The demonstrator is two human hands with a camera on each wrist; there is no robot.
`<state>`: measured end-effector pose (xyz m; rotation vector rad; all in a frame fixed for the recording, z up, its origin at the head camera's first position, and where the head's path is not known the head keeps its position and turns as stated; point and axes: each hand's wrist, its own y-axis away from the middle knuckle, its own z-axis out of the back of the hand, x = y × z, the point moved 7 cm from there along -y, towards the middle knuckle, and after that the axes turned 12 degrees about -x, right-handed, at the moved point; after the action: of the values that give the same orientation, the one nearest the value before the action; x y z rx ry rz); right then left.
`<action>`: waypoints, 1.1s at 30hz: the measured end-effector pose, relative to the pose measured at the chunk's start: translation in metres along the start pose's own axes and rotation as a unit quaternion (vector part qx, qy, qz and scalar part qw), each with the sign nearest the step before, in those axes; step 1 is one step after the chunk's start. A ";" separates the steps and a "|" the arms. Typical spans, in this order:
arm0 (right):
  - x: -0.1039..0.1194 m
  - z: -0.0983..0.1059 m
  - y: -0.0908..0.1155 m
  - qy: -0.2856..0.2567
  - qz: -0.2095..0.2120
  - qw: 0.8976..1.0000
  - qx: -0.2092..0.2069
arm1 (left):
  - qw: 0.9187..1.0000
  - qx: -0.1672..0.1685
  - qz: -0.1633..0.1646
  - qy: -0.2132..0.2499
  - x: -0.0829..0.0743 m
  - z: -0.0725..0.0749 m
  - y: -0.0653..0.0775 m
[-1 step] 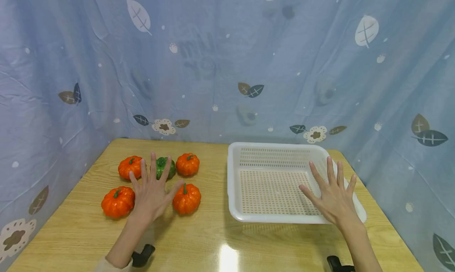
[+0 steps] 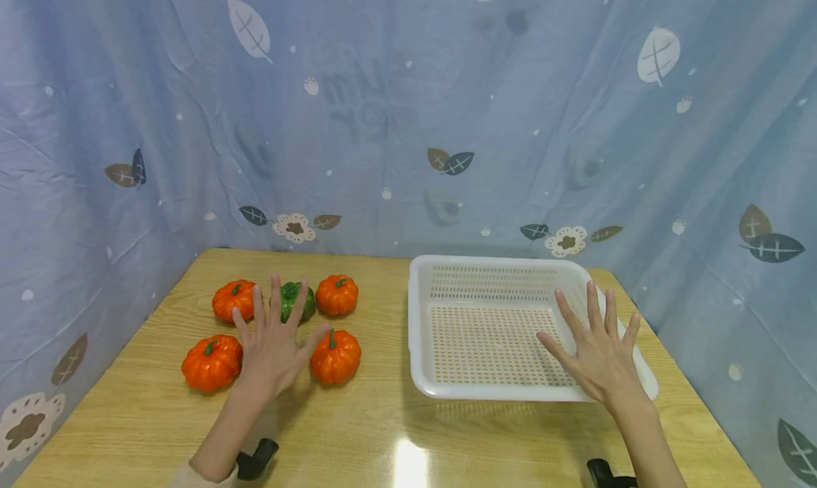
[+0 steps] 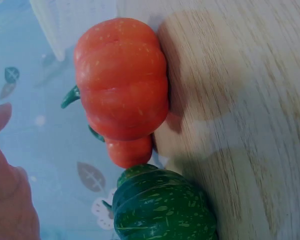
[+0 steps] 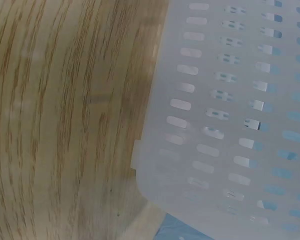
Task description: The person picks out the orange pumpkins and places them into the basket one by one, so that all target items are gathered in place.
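Observation:
My left hand (image 2: 271,353), fingers spread and straight, hovers over a group of toy pumpkins at the left of the table, holding nothing. Around it stand orange pumpkins: one at near left (image 2: 210,364), one at far left (image 2: 232,302), one at far right (image 2: 337,294) and one by the thumb (image 2: 335,359). A green pumpkin (image 2: 301,303) is partly hidden behind the fingers. The left wrist view has a large green pumpkin (image 3: 162,210) below an orange pumpkin (image 3: 122,80). Over the right side of a white plastic basket (image 2: 491,346), my right hand (image 2: 601,357) spreads its straight fingers, gripping nothing.
The wooden table (image 2: 383,431) has a bright reflection near its front. Blue patterned curtain (image 2: 383,119) surrounds it at the back and sides. A black strap piece (image 2: 257,459) sits by the left wrist, another (image 2: 606,472) by the right. The basket's slotted wall (image 4: 215,110) fills the right wrist view's right half.

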<state>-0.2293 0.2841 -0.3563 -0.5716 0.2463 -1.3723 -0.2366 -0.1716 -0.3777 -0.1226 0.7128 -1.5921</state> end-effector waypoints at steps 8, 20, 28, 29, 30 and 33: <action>0.000 -0.003 0.001 0.000 -0.004 1.000 0.009 | 1.000 0.008 0.001 -0.006 0.000 0.000 0.000; -0.026 0.011 0.007 0.012 -0.016 1.000 0.015 | 1.000 0.026 0.014 0.002 0.010 0.006 0.006; -0.077 0.015 0.035 0.031 -0.035 0.998 0.037 | 0.999 0.048 0.014 0.016 0.034 0.009 0.015; -0.081 0.015 0.038 0.028 -0.036 0.998 0.041 | 0.998 0.050 0.017 0.018 0.038 0.010 0.015; -0.085 0.015 0.041 0.022 -0.038 0.998 0.047 | 0.998 0.056 0.020 0.019 0.042 0.010 0.016; -0.088 0.014 0.050 -0.001 -0.031 0.998 0.050 | 0.997 0.074 0.027 0.025 0.058 0.012 0.021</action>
<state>-0.1974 0.3766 -0.3846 -0.5007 0.1591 -1.4355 -0.2227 -0.2291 -0.3975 0.0448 0.6281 -1.5939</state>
